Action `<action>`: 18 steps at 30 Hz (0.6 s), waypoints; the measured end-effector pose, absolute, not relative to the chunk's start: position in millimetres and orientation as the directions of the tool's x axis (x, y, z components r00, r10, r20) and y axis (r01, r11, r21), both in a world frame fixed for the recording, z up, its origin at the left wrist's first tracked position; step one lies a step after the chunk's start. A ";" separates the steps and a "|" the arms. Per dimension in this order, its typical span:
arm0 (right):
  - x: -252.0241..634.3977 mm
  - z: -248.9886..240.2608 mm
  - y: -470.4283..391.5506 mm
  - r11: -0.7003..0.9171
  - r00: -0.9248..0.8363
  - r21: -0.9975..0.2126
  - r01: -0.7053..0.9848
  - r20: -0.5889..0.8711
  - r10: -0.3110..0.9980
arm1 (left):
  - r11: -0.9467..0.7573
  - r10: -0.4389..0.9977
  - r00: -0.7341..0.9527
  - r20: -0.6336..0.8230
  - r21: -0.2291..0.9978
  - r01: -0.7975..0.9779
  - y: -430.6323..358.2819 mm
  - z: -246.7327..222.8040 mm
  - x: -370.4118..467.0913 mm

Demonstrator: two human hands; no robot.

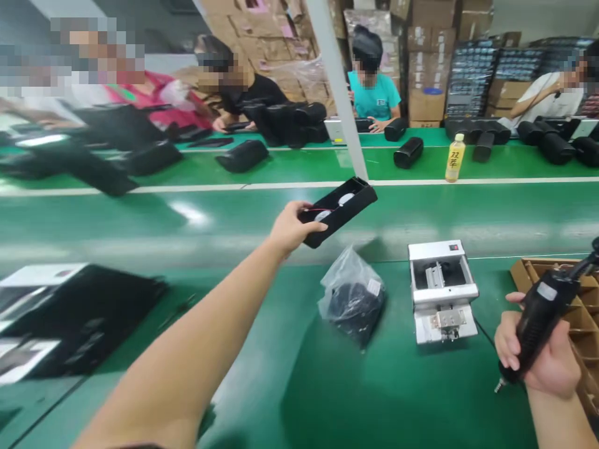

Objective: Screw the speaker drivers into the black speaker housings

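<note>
Left hand (291, 232) grips 1 end of the open black housing (350, 216); 2 white discs (346, 199) show inside. Housing is held out ahead, farther off than the plastic bag (353, 302). Right hand (552, 362) is wrapped around a black power screwdriver (538, 324) — bit (500, 386) pointing down-left. Silver machine (444, 297) stands between bag and screwdriver; divided cardboard box (519, 275) at far right.

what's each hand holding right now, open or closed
Left hand: closed on one end of a black box, its open side showing.
Right hand: closed around a black electric screwdriver, its tip pointing down.
</note>
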State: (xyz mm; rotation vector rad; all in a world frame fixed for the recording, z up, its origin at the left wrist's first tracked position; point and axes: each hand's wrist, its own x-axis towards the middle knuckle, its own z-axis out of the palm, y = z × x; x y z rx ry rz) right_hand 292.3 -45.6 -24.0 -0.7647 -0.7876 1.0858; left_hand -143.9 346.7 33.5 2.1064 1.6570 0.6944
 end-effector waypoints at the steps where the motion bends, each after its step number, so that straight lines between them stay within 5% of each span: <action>1: 290.3 -28.9 -46.0 0.279 0.271 -0.841 -0.463 0.165 0.948 | -0.228 0.974 0.190 0.126 0.574 0.786 377.1 29.0 -116.5; 11: 271.7 -43.5 -61.0 0.252 0.465 -0.862 -0.440 0.021 0.885 | -0.379 0.889 0.452 0.068 0.662 0.647 498.6 30.6 21.9; 18: 289.2 -37.4 -57.1 0.109 0.485 -0.895 -0.433 -0.129 0.865 | -0.423 0.781 0.605 0.157 0.845 0.326 357.0 83.4 -68.3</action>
